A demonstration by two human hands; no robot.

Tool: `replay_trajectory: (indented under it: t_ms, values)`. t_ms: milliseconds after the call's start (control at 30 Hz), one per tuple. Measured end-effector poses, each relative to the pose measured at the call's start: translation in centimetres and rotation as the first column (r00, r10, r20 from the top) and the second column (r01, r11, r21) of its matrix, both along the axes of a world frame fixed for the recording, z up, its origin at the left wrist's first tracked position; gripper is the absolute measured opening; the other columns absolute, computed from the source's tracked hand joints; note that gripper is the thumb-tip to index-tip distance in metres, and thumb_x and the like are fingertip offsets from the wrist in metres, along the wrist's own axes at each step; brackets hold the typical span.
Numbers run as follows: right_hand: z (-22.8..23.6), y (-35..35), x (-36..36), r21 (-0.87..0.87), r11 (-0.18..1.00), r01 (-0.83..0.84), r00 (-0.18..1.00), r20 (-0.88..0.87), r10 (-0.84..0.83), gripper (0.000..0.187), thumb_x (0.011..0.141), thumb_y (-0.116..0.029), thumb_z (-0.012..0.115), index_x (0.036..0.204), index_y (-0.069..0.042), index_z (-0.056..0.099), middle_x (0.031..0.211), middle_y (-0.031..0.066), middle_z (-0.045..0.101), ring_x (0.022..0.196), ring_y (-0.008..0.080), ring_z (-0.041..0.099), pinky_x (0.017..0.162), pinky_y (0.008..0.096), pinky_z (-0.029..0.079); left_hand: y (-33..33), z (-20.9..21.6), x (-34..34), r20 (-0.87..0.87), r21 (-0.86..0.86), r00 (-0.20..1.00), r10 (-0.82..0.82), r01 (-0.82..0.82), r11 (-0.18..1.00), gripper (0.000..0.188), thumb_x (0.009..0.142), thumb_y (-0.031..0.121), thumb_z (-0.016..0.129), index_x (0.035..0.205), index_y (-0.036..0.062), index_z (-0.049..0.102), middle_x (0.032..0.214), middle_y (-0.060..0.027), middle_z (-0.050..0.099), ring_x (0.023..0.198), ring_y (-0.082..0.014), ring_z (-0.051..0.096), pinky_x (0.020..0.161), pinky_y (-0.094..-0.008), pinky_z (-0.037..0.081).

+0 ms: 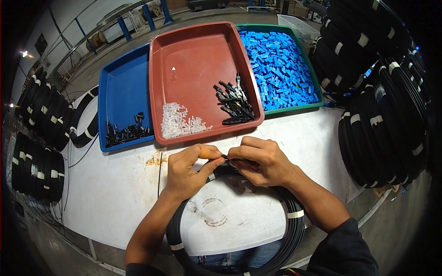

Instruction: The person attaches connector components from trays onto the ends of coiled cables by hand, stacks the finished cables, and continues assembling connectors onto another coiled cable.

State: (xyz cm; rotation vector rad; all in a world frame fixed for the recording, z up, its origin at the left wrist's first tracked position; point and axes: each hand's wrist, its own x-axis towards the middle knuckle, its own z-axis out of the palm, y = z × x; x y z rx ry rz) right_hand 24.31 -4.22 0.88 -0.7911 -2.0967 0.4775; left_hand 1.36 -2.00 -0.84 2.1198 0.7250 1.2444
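Observation:
My left hand [191,168] and my right hand [260,161] meet above the far side of a coil of black cable [294,230]. Both are closed, thumbs and fingers pinching at a thin black cable end [224,157] that shows only in the small gap between them. Its exact tip is hidden by the fingers. Pale tape bands bind the coil, which lies partly on the white table [115,193] and hangs over its near edge. Just beyond my hands stands a red tray [198,60] with small clear plastic pieces [177,122] and black connectors [235,101].
Left of the red tray is a blue tray [122,83] with small black parts [131,131]. A green tray [306,60] full of blue clips [278,69] stands at the right. Stacked black cable coils rise on the left [39,170] and right [382,124].

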Motion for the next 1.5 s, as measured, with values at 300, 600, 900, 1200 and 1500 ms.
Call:
replay_trajectory:
  t_ms: [300,600,900,1200,1500]
  values:
    - [0.25,0.0,-0.01,-0.055,0.998,-0.043,0.999,-0.02,0.042,0.021,0.08,0.0,0.071,0.101,-0.002,0.068,0.076,0.01,0.057,0.064,0.0279,0.06,0.059,0.0392,0.05,0.02,0.39,0.31,-0.018,0.142,1.0,-0.009,0.012,0.99,0.016,0.083,-0.002,0.081,0.092,-0.0006,0.069,0.091,-0.0144,0.075,0.081,-0.0196,0.073,0.072,-0.0289,0.058]
    - [0.21,0.11,0.12,-0.072,0.996,-0.053,0.998,-0.022,0.051,0.02,0.079,0.0,0.07,0.098,-0.002,0.068,0.077,0.0109,0.06,0.065,0.0279,0.062,0.059,0.0386,0.05,-0.01,0.41,0.42,-0.023,0.131,1.0,-0.008,0.011,0.991,0.016,0.081,-0.001,0.082,0.088,-0.0004,0.068,0.089,-0.0143,0.075,0.082,-0.0216,0.075,0.072,-0.0299,0.06]
    - [0.09,-0.07,-0.42,-0.028,0.999,-0.039,0.995,-0.09,0.037,0.023,0.079,0.002,0.07,0.101,-0.002,0.067,0.078,0.0109,0.062,0.065,0.0271,0.063,0.058,0.0376,0.05,0.1,-0.11,0.39,0.041,0.047,0.999,0.016,-0.018,0.999,0.018,0.08,0.002,0.084,0.091,0.0001,0.07,0.089,-0.013,0.076,0.084,-0.0231,0.076,0.075,-0.0317,0.06]
    - [0.01,-0.01,-0.15,-0.023,0.999,-0.047,0.998,-0.049,0.046,0.024,0.08,0.002,0.07,0.103,-0.003,0.068,0.075,0.0099,0.058,0.06,0.0253,0.059,0.056,0.0375,0.048,0.13,-0.21,0.2,0.036,0.032,0.999,0.016,-0.017,0.999,0.018,0.08,0.002,0.084,0.092,0.0,0.07,0.089,-0.0124,0.075,0.086,-0.0236,0.075,0.076,-0.0323,0.06]
    - [-0.16,0.03,-0.24,-0.001,1.0,-0.029,0.998,-0.057,0.029,0.023,0.081,0.002,0.07,0.103,-0.003,0.068,0.075,0.009,0.058,0.058,0.0241,0.058,0.054,0.0368,0.047,0.13,-0.21,0.3,0.054,0.017,0.998,0.026,-0.027,0.999,0.017,0.081,0.002,0.083,0.092,-0.0001,0.07,0.089,-0.0121,0.076,0.086,-0.0232,0.075,0.077,-0.0328,0.059]
